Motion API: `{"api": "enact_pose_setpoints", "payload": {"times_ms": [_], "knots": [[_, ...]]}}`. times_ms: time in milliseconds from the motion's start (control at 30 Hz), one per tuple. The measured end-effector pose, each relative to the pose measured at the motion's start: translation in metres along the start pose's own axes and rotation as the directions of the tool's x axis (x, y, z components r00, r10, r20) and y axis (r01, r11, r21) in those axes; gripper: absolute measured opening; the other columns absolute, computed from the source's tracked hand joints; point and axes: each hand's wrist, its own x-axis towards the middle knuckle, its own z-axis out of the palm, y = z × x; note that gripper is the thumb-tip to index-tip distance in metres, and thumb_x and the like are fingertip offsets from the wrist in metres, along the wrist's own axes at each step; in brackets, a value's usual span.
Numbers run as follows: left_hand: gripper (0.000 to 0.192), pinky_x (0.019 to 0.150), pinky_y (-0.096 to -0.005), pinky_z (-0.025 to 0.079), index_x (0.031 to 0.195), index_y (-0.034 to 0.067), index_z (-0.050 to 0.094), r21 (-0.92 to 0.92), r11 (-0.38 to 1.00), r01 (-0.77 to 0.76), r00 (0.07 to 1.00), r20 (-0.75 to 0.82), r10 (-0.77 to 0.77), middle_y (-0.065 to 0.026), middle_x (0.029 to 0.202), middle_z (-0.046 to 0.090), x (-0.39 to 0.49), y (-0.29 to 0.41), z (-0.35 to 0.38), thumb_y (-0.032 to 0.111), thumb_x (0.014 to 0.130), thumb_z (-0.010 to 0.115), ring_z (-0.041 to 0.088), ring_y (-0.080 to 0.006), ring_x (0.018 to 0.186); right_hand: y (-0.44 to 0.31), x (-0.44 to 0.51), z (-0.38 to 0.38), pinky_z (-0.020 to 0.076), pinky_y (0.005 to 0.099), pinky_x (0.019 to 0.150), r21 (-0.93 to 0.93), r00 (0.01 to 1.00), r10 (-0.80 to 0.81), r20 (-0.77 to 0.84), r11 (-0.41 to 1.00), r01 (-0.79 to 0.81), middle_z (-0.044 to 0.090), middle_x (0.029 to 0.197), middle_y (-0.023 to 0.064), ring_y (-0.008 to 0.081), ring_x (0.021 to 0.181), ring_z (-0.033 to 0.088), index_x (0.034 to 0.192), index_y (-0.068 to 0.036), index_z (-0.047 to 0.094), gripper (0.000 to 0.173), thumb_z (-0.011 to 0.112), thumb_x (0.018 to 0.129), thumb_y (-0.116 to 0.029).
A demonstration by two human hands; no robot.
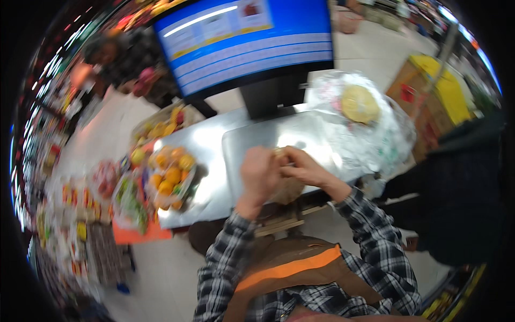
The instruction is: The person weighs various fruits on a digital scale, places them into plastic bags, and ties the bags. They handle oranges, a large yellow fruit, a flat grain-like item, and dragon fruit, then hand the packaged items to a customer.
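Note:
My left hand (pixel 259 173), blurred and closed, meets my right hand (pixel 303 167) over the near edge of a metal scale platform (pixel 237 149). Both hold the gathered top of a translucent plastic bag (pixel 286 189), which hangs below them; its contents are unclear. The right thumb and fingers pinch near the bag's neck. Left of the platform, a bag of oranges (pixel 171 177) rests on the metal counter (pixel 213 201). At the right, a round yellowish item (pixel 360 104) lies on a pile of white plastic bags (pixel 354 149).
A large monitor (pixel 257 76) stands behind the platform. Bags of green vegetables (pixel 132 201) and red fruit (pixel 105 177) are at the left. Another person (pixel 124 60) stands beyond, a dark-clothed person (pixel 458 193) at the right. A cardboard box (pixel 414 96) stands behind the bags.

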Motion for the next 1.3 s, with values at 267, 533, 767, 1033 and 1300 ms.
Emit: {"api": "enact_pose_setpoints", "payload": {"times_ms": [267, 533, 767, 1033, 1300], "knots": [[0.010, 0.066, -0.0376, 0.044, 0.085, 0.002, 0.059, 0.002, 0.993, -0.122, 0.991, 0.049, 0.122, -0.0113, 0.078, 0.057, -0.022, 0.022, 0.001, 0.002, 0.089, 0.069, 0.054, -0.0299, 0.072, 0.013, -0.002, -0.009, 0.0469, 0.0230, 0.058, 0.503, 0.976, 0.208, -0.072, 0.852, -0.145, 0.068, 0.079, 0.0053, 0.0093, 0.065, 0.059, 0.085, -0.005, 0.060, 0.020, 0.079, 0.087, -0.004], [0.029, 0.087, -0.0263, 0.050, 0.124, -0.003, 0.065, -0.384, 0.699, 0.603, 0.781, 0.463, -0.419, -0.0076, 0.108, 0.070, -0.014, -0.020, 0.013, 0.011, 0.103, 0.052, 0.064, -0.0134, 0.097, 0.007, -0.005, -0.004, 0.0534, 0.0295, 0.073, -0.357, 0.977, -0.196, -0.078, 0.921, 0.156, 0.067, 0.090, 0.0073, 0.0166, 0.084, 0.066, 0.085, -0.003, 0.061, 0.012, 0.070, 0.080, 0.004], [0.024, 0.086, -0.0255, 0.050, 0.120, -0.003, 0.068, -0.512, 0.617, 0.598, 0.786, 0.527, -0.324, -0.0053, 0.106, 0.071, -0.021, -0.033, 0.018, 0.004, 0.102, 0.054, 0.063, -0.0108, 0.096, 0.005, 0.005, 0.011, 0.0517, 0.0380, 0.063, -0.693, 0.683, -0.697, -0.218, 0.604, 0.395, 0.061, 0.084, 0.0119, 0.0314, 0.071, 0.062, 0.090, -0.005, 0.064, 0.013, 0.070, 0.080, 0.000], [0.011, 0.075, -0.0298, 0.052, 0.100, 0.000, 0.071, -0.168, 0.928, 0.333, 0.908, 0.322, -0.268, -0.0096, 0.089, 0.069, 0.002, -0.009, 0.001, 0.001, 0.093, 0.063, 0.067, -0.0196, 0.084, -0.016, -0.001, -0.010, 0.0498, 0.0381, 0.056, -0.857, 0.793, -0.608, -0.037, 0.428, 0.288, 0.060, 0.077, 0.0086, 0.0302, 0.069, 0.064, 0.078, -0.008, 0.061, 0.019, 0.079, 0.080, -0.014], [0.004, 0.071, -0.0436, 0.050, 0.087, 0.003, 0.067, 0.033, 0.999, 0.038, 0.992, 0.122, -0.042, -0.0148, 0.081, 0.062, 0.010, -0.026, 0.017, 0.003, 0.084, 0.065, 0.061, -0.0360, 0.081, -0.020, 0.002, -0.013, 0.0491, 0.0433, 0.059, -0.886, 0.850, -0.526, 0.012, 0.390, 0.253, 0.059, 0.077, 0.0108, 0.0330, 0.071, 0.062, 0.079, -0.007, 0.058, 0.020, 0.074, 0.086, -0.019]]}}
